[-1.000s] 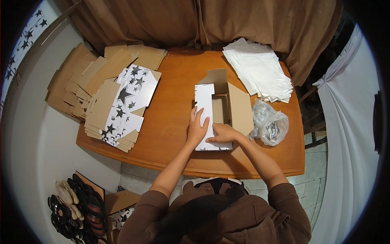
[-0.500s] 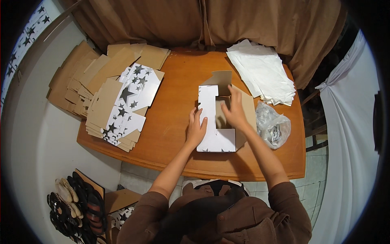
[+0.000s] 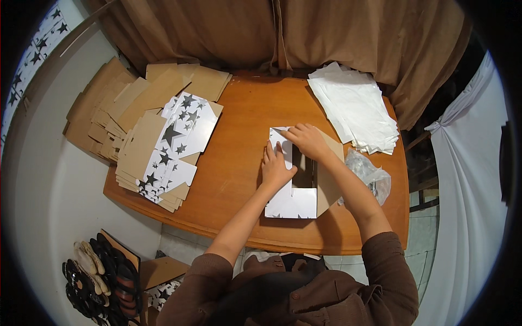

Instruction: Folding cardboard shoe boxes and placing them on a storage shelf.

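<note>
A partly folded cardboard box, white outside with star print along its near edge and brown inside, stands on the table in front of me. White flaps lie folded in on its left, near and far sides. A brown flap spreads out to the right, and the middle opening is dark. My left hand rests on the left flap with its fingers apart, thumb by the opening. Across the far end, my right hand lies with outstretched fingers on the folded-in far flap. Its fingertips reach toward the far left corner.
Flat brown cardboard blanks are stacked at the left of the wooden table, a star-printed white blank on top. White paper sheets lie back right, above a clear plastic bag. Shoes hang lower left.
The far flap, upright before, now lies folded inward. My right hand has moved from the box opening onto it. My left hand has shifted from the left side onto the left flap.
</note>
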Available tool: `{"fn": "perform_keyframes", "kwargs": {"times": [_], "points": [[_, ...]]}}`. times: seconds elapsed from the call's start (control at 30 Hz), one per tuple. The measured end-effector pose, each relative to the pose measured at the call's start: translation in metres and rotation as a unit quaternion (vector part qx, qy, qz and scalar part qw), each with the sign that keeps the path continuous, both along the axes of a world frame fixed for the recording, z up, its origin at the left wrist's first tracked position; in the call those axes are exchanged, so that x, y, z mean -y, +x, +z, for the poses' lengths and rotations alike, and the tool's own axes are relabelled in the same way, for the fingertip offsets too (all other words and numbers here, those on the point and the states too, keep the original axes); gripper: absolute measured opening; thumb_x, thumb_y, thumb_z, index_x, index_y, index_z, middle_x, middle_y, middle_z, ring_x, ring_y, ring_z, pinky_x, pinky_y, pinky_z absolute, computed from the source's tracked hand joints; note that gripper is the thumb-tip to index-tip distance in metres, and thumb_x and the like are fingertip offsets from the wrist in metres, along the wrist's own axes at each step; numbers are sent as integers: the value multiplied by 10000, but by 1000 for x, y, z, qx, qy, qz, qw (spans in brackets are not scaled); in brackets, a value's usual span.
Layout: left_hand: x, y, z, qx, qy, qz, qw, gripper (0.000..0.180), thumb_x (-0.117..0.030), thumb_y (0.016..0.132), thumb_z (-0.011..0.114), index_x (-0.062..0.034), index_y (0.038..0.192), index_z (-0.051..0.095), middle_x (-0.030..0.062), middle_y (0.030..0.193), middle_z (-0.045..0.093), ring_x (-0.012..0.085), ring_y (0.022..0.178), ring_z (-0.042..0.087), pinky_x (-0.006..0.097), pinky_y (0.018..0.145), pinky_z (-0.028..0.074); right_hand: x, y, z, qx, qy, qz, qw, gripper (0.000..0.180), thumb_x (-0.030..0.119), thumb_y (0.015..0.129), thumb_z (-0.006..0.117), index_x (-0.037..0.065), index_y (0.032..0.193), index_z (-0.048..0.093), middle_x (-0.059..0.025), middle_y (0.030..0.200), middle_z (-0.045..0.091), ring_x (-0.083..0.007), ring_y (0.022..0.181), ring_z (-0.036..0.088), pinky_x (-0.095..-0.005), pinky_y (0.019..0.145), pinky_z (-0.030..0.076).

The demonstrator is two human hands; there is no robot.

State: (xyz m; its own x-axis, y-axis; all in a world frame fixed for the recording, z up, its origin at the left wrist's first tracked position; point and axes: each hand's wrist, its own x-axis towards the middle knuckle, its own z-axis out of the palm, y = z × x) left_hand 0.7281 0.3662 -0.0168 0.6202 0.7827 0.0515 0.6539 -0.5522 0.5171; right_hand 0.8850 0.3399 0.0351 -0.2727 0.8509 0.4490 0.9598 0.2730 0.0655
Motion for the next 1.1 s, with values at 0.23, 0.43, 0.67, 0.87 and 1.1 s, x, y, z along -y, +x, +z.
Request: {"fn": "perform_keyframes", "kwargs": {"times": [0.23, 0.43, 0.67, 0.87, 1.1], "points": [[3, 7, -11, 40, 16, 4, 999, 903, -319, 687, 715, 33, 1385, 263, 262, 1461, 156, 433, 1298, 272, 520, 978, 368, 18, 12, -26, -23, -70, -3, 997, 173, 92, 726, 558, 24, 861, 643, -58, 957, 575, -219, 921, 547, -338, 770, 466], [2, 6, -12, 42, 22, 10, 999, 897, -317, 689, 713, 27, 1387, 267, 260, 1463, 157, 437, 1286, 287, 517, 975, 373, 23, 10, -35, -30, -43, 13, 999, 171, 76, 748, 554, 19, 866, 664, -64, 999, 582, -228, 961, 544, -319, 782, 480], [2, 4, -10, 46, 29, 13, 998, 846, -314, 694, 682, 58, 1361, 317, 285, 1440, 194, 448, 1259, 323, 459, 959, 415, 27, 11, -32, -100, -17, 2, 995, 184, 53, 733, 561, 42, 914, 592, -78, 898, 572, -244, 908, 552, -354, 772, 473], [0, 3, -10, 67, -2, 9, 998, 899, -314, 668, 711, 20, 1384, 281, 259, 1446, 186, 446, 1257, 322, 494, 962, 399, 23, 19, -30, -12, -36, -43, 998, 134, 54, 712, 557, 47, 845, 540, -92, 815, 553, -257, 828, 569, -377, 697, 482], [-3, 1, -4, 65, -19, 4, 998, 867, -301, 655, 708, 30, 1363, 331, 287, 1423, 211, 464, 1242, 332, 463, 976, 399, 19, 9, -34, 40, -48, -22, 998, 45, 85, 723, 562, 41, 734, 559, -96, 753, 590, -238, 751, 604, -337, 635, 514]]}}
